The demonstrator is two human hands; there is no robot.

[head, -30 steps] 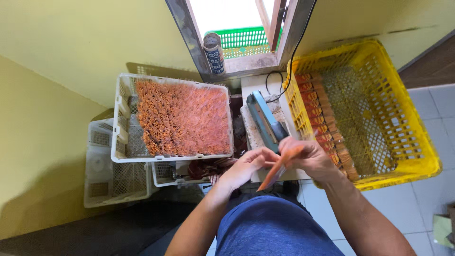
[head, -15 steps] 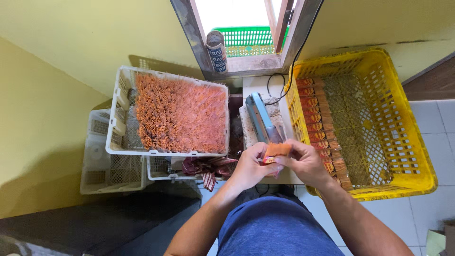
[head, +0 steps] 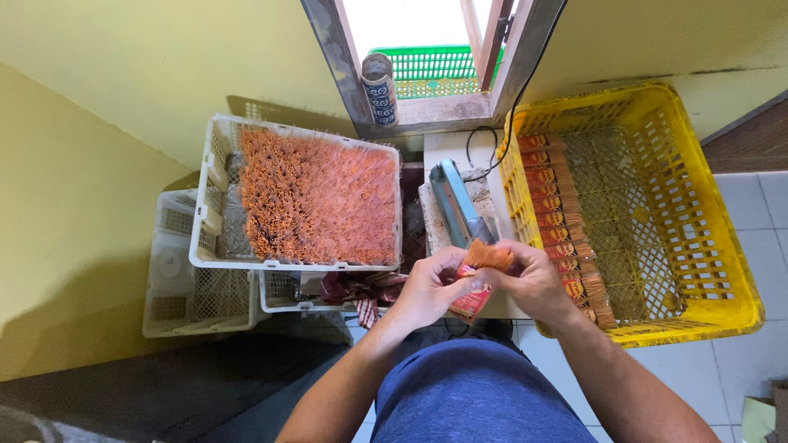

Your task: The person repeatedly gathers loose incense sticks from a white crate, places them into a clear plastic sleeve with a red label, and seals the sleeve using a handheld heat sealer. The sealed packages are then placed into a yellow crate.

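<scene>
Pale yellow-green walls (head: 123,74) meet in a corner at the left, where a slanting shadow darkens the lower part. At the top, a window (head: 427,57) with a worn wooden frame lets in bright daylight, and a black cable (head: 525,74) hangs down beside it. The floor (head: 747,213) on the right is laid with light grey tiles; a brown strip above them is perhaps a doorstep.

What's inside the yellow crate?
The yellow crate holds one row of packed orange stick bundles along its left wall; the rest shows bare mesh floor. The row's near end is covered by the right hand.
</scene>
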